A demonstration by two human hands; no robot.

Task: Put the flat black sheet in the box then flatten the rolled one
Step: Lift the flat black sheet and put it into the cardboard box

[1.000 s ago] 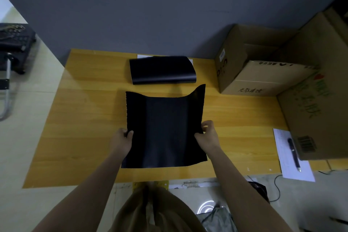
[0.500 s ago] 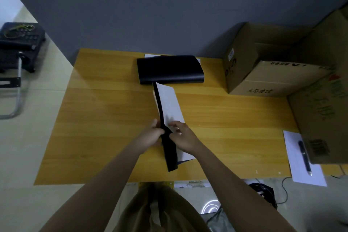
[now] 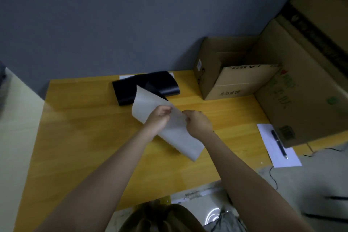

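The flat sheet [image 3: 177, 128] is lifted off the wooden table [image 3: 84, 137] and turned over, so its pale backing faces me; a sliver of its black face shows at the far edge. My left hand [image 3: 158, 117] and my right hand [image 3: 197, 122] both pinch it near its middle, close together. Behind it, the rolled black sheet [image 3: 146, 86] lies at the table's far edge on a white paper. An open cardboard box [image 3: 229, 73] stands at the far right of the table.
A larger cardboard box [image 3: 305, 88] stands right of the open one. A white paper [image 3: 278, 147] with a black pen [image 3: 278, 143] hangs over the right edge. A grey wall runs behind the table. Cables lie on the floor at right.
The sheet lay flat and black side up on the table with a hand at each side. My hands have come together, lifted it and turned it so the pale side shows, tilted towards the right.
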